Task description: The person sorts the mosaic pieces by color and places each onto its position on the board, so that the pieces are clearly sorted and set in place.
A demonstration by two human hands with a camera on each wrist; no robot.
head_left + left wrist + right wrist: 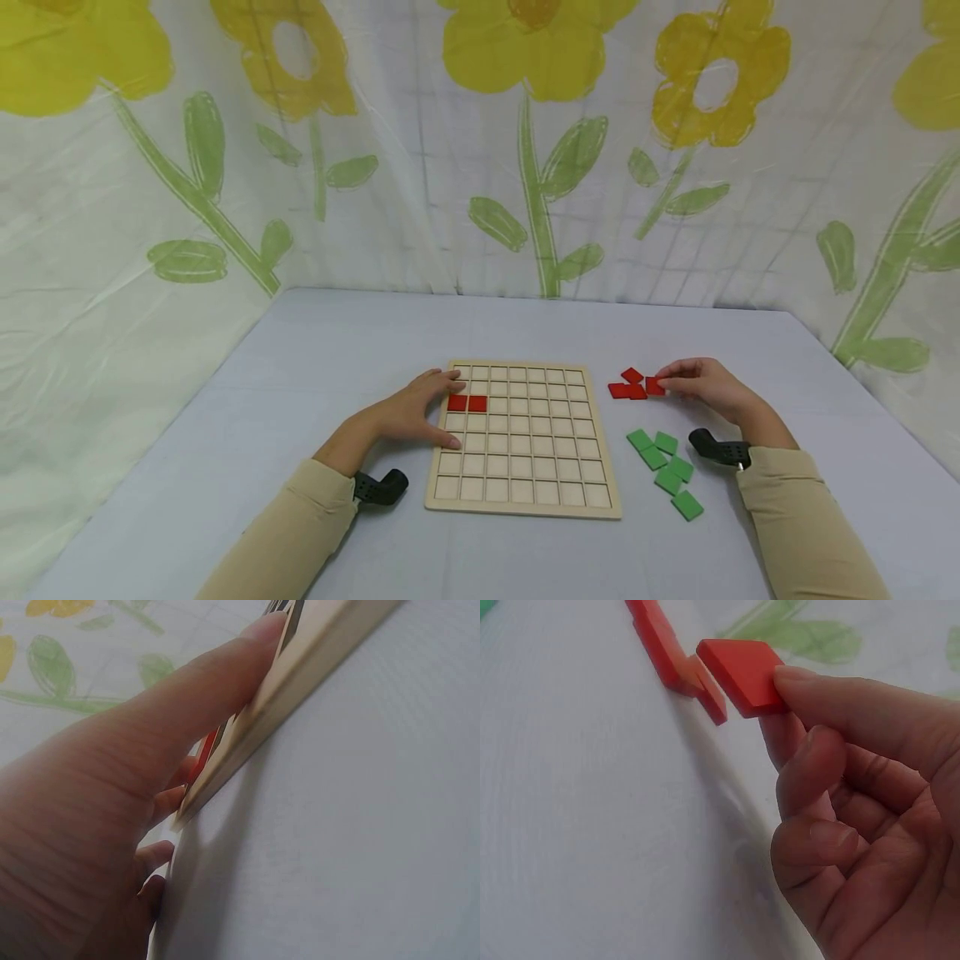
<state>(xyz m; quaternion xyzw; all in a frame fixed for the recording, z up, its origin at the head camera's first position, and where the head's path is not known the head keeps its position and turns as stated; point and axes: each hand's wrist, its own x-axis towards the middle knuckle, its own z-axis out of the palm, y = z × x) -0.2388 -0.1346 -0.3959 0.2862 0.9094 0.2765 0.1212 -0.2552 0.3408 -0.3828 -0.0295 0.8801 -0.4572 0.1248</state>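
My right hand [708,387] pinches a red square tile [744,675] between thumb and fingers, raised off the table in the right wrist view. Just left of it lie several loose red tiles [628,390]. On the left, my left hand [412,408] rests on the left edge of a wooden grid board [525,510], thumb and fingers spread apart. The left thumb [217,675] lies over the board's rim in the left wrist view. Two red tiles [467,403] sit side by side in the board's third row, at its left end, between that hand's thumb and fingers.
Several green square tiles [667,475] lie loose between the board and the right forearm. A black wrist camera [720,450] is strapped to the right wrist, another [381,487] to the left. A flowered curtain [480,167] hangs behind the white table [352,333].
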